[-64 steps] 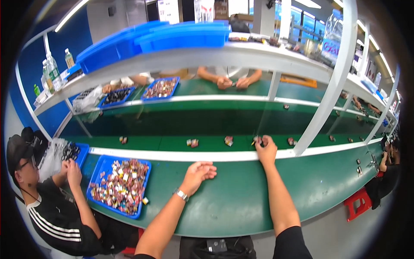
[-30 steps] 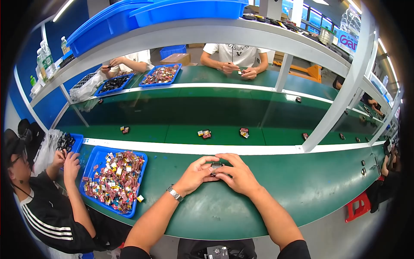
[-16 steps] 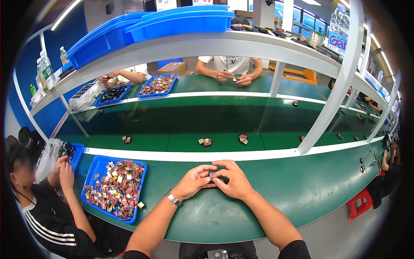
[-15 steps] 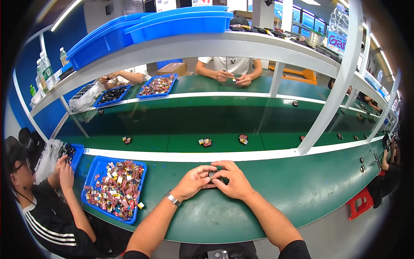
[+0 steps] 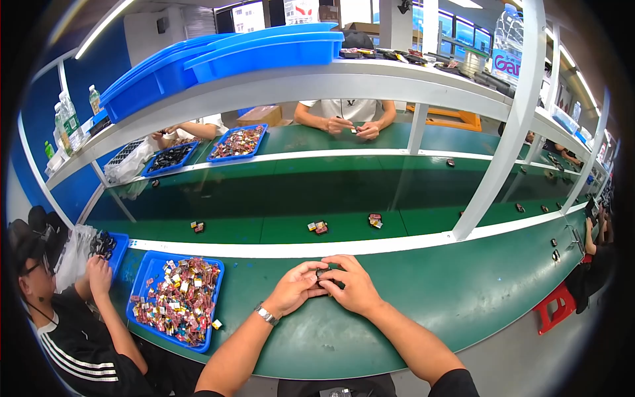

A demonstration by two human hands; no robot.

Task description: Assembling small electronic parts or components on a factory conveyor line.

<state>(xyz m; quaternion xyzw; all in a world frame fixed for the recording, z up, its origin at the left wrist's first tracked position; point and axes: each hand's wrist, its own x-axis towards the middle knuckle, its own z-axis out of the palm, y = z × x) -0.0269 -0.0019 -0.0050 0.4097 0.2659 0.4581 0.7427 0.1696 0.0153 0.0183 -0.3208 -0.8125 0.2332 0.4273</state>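
Over the green worktop [image 5: 397,331], my left hand [image 5: 295,288] and my right hand [image 5: 353,284] meet, fingers closed around a small black part [image 5: 322,272]. Most of the part is hidden by the fingers, so its exact kind does not show. A watch with a metal band circles my left wrist. To the left of my hands stands a blue tray [image 5: 137,281] heaped with small pink, white and yellow pieces [image 5: 182,298]. One such piece [image 5: 217,324] lies at the tray's right edge.
A white rail [image 5: 297,250] separates the worktop from a green belt [image 5: 264,228] carrying several small assemblies [image 5: 318,227]. A white post [image 5: 496,145] supports the shelf with stacked blue trays [image 5: 264,49]. A person [image 5: 73,324] works at the left; others sit across and far right.
In the picture, both hands sit slightly lower, still together around the black part, and the right fingers have shifted on it. The assemblies on the belt have shifted slightly in view.
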